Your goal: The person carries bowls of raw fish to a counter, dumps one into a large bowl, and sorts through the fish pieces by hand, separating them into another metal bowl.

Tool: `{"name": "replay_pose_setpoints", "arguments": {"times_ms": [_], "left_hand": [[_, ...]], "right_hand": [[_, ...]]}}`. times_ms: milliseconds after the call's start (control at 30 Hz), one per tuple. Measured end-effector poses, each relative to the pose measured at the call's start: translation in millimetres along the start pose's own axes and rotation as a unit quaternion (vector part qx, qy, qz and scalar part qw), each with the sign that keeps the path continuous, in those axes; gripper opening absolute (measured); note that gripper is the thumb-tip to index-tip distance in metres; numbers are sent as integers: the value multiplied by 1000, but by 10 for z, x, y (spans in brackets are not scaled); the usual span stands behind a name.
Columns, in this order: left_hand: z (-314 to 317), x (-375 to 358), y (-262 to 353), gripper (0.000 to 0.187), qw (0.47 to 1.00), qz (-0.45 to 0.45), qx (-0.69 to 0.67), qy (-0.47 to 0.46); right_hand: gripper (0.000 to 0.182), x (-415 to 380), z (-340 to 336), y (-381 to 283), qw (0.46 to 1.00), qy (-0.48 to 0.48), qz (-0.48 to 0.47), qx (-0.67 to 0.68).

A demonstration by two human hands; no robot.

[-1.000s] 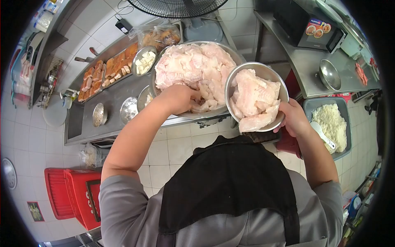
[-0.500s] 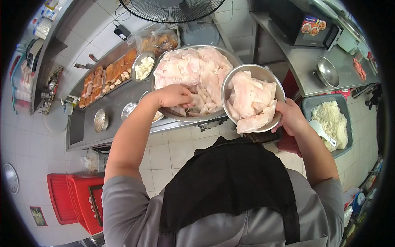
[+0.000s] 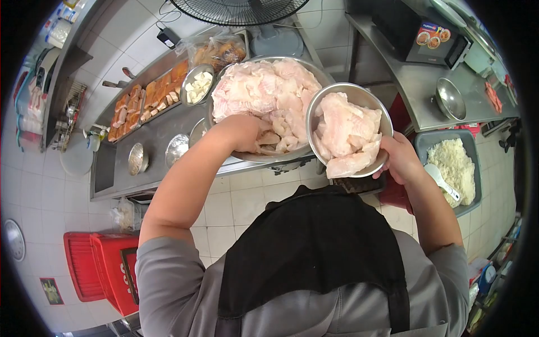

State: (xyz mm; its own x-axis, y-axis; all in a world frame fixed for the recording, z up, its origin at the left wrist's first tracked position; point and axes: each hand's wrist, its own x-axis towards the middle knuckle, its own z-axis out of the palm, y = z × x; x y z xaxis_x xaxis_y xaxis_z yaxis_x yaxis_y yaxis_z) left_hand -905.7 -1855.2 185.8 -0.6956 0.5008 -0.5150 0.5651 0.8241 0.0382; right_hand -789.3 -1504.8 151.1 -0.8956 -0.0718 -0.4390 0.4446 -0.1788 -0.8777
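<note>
A wide steel bowl (image 3: 323, 74) on the counter holds a heap of pale raw fish or meat pieces (image 3: 264, 90). My left hand (image 3: 244, 133) reaches into the near left part of this heap, its fingers sunk among the pieces and hidden. Gripped at its right rim by my right hand (image 3: 397, 157), a smaller steel bowl (image 3: 387, 121) is tilted toward me beside the wide bowl. Large pale pieces (image 3: 348, 132) fill the smaller bowl, one of them lying over its near edge.
Trays of orange-brown pieces (image 3: 149, 101) and a bowl of white chunks (image 3: 198, 88) stand at the left. A fan (image 3: 241, 11) is at the back. At the right are a microwave (image 3: 432, 42), an empty steel bowl (image 3: 450, 99) and a grey tub (image 3: 474, 147) with white crumbs and a scoop.
My left hand has moved deeper into the heap, and its fingers are now hidden. The smaller bowl in my right hand has shifted slightly right and up in the view.
</note>
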Motion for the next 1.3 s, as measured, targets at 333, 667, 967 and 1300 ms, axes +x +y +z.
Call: {"name": "replay_pose_setpoints", "arguments": {"times_ms": [333, 667, 967, 1300], "left_hand": [[-44, 73, -415, 22, 901, 16, -428, -72], [56, -29, -141, 30, 644, 94, -759, 7], [67, 118, -207, 26, 776, -64, -624, 68], [-467, 28, 353, 21, 771, 127, -616, 93]], "right_hand": [[37, -18, 17, -14, 1000, 7, 6, -3], [33, -72, 71, -50, 1000, 27, -6, 2], [38, -62, -30, -4, 1000, -11, 9, -13], [39, -85, 16, -39, 997, 65, 16, -44]]}}
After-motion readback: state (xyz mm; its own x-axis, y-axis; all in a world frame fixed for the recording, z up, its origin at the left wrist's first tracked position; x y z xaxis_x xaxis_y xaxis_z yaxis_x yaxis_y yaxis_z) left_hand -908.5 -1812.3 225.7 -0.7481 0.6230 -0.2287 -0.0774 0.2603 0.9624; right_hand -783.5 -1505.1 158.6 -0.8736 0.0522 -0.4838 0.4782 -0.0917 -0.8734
